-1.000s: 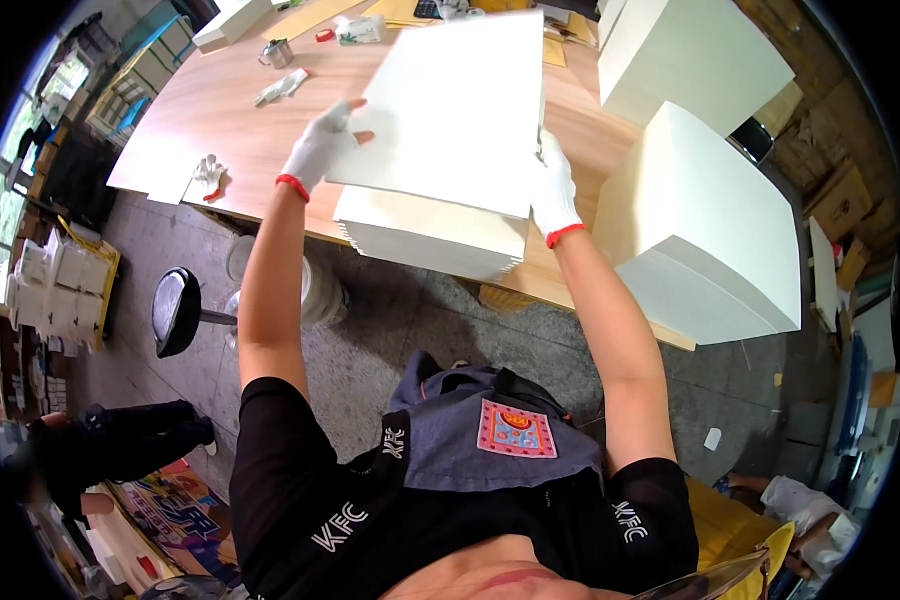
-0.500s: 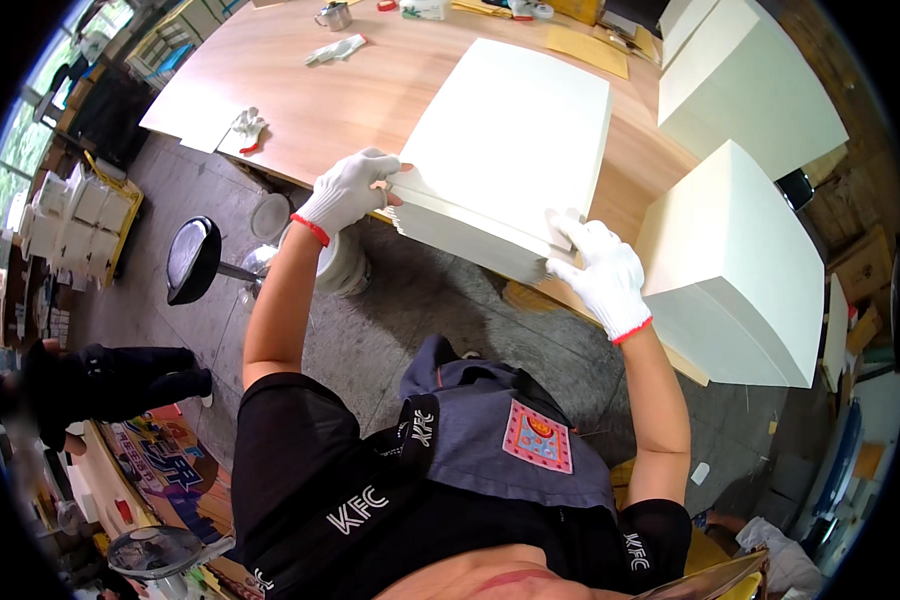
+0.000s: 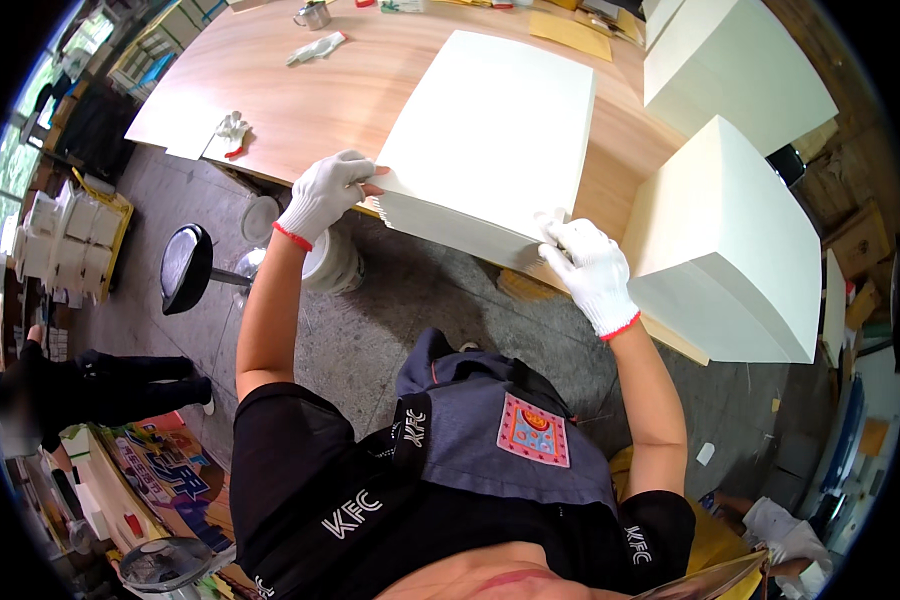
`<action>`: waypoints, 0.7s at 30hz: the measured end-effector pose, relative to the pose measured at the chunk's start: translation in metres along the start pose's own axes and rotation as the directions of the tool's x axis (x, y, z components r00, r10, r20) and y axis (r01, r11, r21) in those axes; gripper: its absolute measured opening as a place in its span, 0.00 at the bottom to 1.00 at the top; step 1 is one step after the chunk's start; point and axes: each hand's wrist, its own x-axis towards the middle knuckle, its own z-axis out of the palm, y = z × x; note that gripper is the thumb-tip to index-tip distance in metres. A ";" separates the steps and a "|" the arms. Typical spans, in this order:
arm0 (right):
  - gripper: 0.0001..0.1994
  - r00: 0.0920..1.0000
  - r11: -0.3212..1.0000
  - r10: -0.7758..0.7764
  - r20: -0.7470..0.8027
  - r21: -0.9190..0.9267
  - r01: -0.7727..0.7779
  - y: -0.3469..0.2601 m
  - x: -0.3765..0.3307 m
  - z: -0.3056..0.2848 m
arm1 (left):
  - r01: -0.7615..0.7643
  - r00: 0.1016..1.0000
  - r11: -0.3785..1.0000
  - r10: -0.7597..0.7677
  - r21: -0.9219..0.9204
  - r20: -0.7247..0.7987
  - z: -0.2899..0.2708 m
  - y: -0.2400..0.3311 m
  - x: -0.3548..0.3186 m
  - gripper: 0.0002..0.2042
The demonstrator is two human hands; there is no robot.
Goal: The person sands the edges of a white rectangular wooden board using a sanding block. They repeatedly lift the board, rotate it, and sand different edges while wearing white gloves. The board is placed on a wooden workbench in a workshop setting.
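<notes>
A thick stack of large white paper sheets [image 3: 490, 125] lies at the near edge of the wooden table, its layered near side facing me. At its near left corner is my left hand [image 3: 320, 195], in a white knit glove with a red cuff, its bare fingertips closed on the edge of the sheets. My right hand [image 3: 592, 265], gloved alike, grips the near right corner, fingers on the top and thumb against the front side. How many sheets each hand holds is hidden.
More tall white paper stacks [image 3: 735, 240] stand at the right, one farther back [image 3: 740, 85]. Loose gloves [image 3: 317, 48] and a metal cup [image 3: 313, 15] lie on the table [image 3: 270, 110]. Below are a white bucket [image 3: 333, 262] and a black stool [image 3: 185, 268]. Another person [image 3: 100, 390] is at far left.
Near its front edge, the top of the stack had a slightly raised strip and now looks flatter. Both hands stay at the same corners. The whole view has shifted a little.
</notes>
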 end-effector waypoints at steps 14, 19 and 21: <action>0.16 0.998 0.997 -0.003 -0.063 0.071 0.008 0.002 -0.002 0.006 | -0.178 0.983 0.980 0.181 0.094 -0.031 0.007 -0.017 0.004 0.09; 0.16 0.998 0.996 -0.006 -0.065 0.087 0.012 0.003 -0.001 0.008 | -0.180 0.983 0.975 0.182 0.133 -0.005 0.009 -0.023 0.006 0.08; 0.16 0.998 0.995 -0.005 -0.064 0.095 0.011 0.003 -0.001 0.008 | -0.224 0.972 0.967 0.230 0.120 -0.039 0.009 -0.022 0.005 0.09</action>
